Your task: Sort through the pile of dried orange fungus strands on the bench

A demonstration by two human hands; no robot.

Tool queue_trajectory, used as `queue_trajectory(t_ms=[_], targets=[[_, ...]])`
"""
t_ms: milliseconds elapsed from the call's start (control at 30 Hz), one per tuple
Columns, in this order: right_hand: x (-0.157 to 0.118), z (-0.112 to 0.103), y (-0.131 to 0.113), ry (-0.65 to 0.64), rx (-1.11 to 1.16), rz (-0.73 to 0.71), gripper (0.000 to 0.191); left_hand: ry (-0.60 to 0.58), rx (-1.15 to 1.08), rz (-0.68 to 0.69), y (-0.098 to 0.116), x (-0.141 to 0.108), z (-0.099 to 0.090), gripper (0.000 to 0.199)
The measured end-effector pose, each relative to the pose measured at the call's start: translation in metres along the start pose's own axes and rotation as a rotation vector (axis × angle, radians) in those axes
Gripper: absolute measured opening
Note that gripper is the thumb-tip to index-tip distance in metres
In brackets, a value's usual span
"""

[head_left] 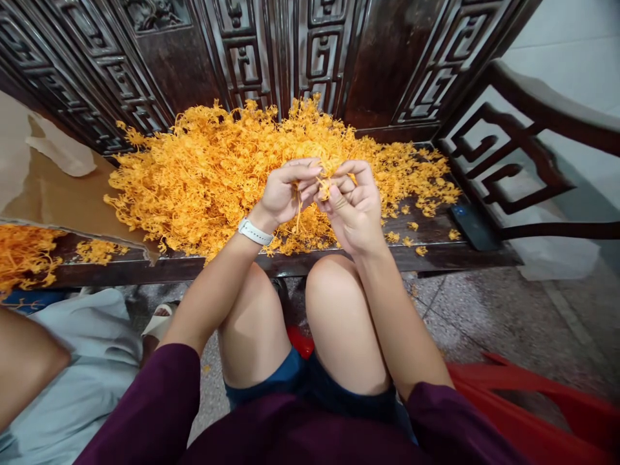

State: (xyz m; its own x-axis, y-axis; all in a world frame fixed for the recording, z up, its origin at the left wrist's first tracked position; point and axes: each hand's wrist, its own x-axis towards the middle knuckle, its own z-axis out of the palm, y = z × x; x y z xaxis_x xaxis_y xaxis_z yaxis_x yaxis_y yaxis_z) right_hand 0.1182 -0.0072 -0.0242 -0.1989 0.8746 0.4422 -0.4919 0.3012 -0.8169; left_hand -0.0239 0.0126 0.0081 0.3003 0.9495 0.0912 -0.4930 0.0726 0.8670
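Note:
A small orange stringy piece [324,187] is pinched between my two hands, just above a big heap of the same orange, flower-like plastic strands [223,174]. My left hand [289,187], with a white band on its wrist, has thumb and forefinger closed on one side of it; a thin strand hangs below these fingers. On the other side, my right hand [353,203] grips the piece with its thumb and fingers. The fingertips partly cover it, so its exact shape is hard to make out.
The heap lies on a dark wooden bench [411,232] with a carved back. A phone [475,227] rests at its right end, near loose orange bits. Cardboard [62,187] stands at left, beside another orange pile [29,255] and a seated person. A red plastic stool [527,400] is at lower right.

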Motion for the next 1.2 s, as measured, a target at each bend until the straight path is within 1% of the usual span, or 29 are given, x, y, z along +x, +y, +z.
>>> queue_trajectory(t_ms=[100, 167, 267, 333, 400, 433, 467, 533, 600, 633, 667, 700, 733, 767, 800, 833, 867, 900, 933, 967, 1000, 1033, 1100, 1133, 1167, 1200], targets=[[0.001, 0.0, 0.001, 0.023, -0.044, -0.073, 0.042, 0.002, 0.026, 0.032, -0.006, -0.001, 0.002, 0.057], [0.002, -0.002, 0.001, 0.034, -0.064, -0.091, 0.041, 0.019, 0.057, 0.05, -0.011, -0.001, 0.005, 0.058], [0.002, -0.006, 0.0, 0.028, -0.055, -0.104, 0.044, 0.085, 0.065, 0.075, -0.016, 0.001, 0.007, 0.059], [-0.001, -0.008, -0.001, 0.018, -0.025, -0.118, 0.048, 0.164, 0.042, 0.144, -0.011, 0.002, 0.006, 0.061], [-0.007, -0.008, -0.005, -0.037, 0.01, -0.084, 0.047, 0.231, 0.009, 0.261, 0.001, 0.002, 0.002, 0.062], [-0.011, -0.007, -0.008, -0.106, 0.026, -0.033, 0.043, 0.251, -0.005, 0.318, 0.007, 0.001, 0.0, 0.062], [-0.014, -0.006, -0.012, -0.205, 0.039, 0.038, 0.039, 0.263, -0.012, 0.357, 0.013, 0.001, -0.003, 0.062], [-0.018, -0.004, -0.021, -0.473, 0.056, 0.219, 0.035, 0.278, -0.004, 0.367, 0.022, 0.001, -0.005, 0.061], [-0.02, -0.006, -0.027, -0.764, 0.055, 0.384, 0.032, 0.294, 0.02, 0.293, 0.024, 0.002, -0.006, 0.059], [-0.02, -0.008, -0.028, -0.892, 0.048, 0.441, 0.029, 0.306, 0.032, 0.238, 0.023, 0.004, -0.006, 0.057], [-0.021, -0.012, -0.027, -0.991, 0.051, 0.475, 0.025, 0.319, 0.039, 0.185, 0.021, 0.006, -0.007, 0.054], [-0.021, -0.016, -0.023, -1.037, 0.079, 0.48, 0.021, 0.332, 0.041, 0.138, 0.018, 0.009, -0.007, 0.051], [-0.02, -0.021, -0.019, -1.016, 0.146, 0.45, 0.016, 0.341, 0.037, 0.098, 0.016, 0.011, -0.009, 0.048], [-0.02, -0.027, -0.013, -0.918, 0.253, 0.391, 0.012, 0.347, 0.029, 0.069, 0.014, 0.013, -0.01, 0.045], [-0.019, -0.034, -0.008, -0.728, 0.393, 0.297, 0.011, 0.35, 0.017, 0.049, 0.013, 0.015, -0.012, 0.043], [-0.017, -0.04, -0.003, -0.498, 0.528, 0.184, 0.014, 0.348, 0.005, 0.035, 0.012, 0.016, -0.015, 0.041], [-0.014, -0.046, -0.001, -0.262, 0.596, 0.091, 0.017, 0.343, -0.007, 0.026, 0.011, 0.016, -0.017, 0.04], [-0.011, -0.051, 0.0, -0.06, 0.61, 0.029, 0.019, 0.336, -0.019, 0.018, 0.011, 0.016, -0.019, 0.038], [-0.008, -0.054, 0.0, 0.091, 0.593, 0.006, 0.022, 0.326, -0.028, 0.01, 0.01, 0.016, -0.021, 0.036], [-0.005, -0.055, -0.002, 0.19, 0.555, 0.024, 0.024, 0.316, -0.034, -0.001, 0.009, 0.016, -0.023, 0.033], [-0.004, -0.054, -0.004, 0.237, 0.52, 0.074, 0.025, 0.307, -0.035, -0.017, 0.008, 0.015, -0.024, 0.03], [-0.003, -0.051, -0.007, 0.244, 0.496, 0.148, 0.027, 0.301, -0.028, -0.034, 0.006, 0.015, -0.024, 0.027], [-0.003, -0.039, -0.011, 0.214, 0.457, 0.297, 0.031, 0.294, 0.009, -0.059, 0.001, 0.014, -0.022, 0.022], [-0.005, -0.032, -0.011, 0.193, 0.425, 0.35, 0.031, 0.294, 0.038, -0.062, -0.001, 0.013, -0.021, 0.02], [-0.006, -0.025, -0.011, 0.178, 0.378, 0.378, 0.03, 0.295, 0.072, -0.058, -0.002, 0.013, -0.019, 0.02], [-0.007, -0.019, -0.011, 0.175, 0.313, 0.375, 0.027, 0.296, 0.11, -0.048, -0.004, 0.012, -0.017, 0.021]])
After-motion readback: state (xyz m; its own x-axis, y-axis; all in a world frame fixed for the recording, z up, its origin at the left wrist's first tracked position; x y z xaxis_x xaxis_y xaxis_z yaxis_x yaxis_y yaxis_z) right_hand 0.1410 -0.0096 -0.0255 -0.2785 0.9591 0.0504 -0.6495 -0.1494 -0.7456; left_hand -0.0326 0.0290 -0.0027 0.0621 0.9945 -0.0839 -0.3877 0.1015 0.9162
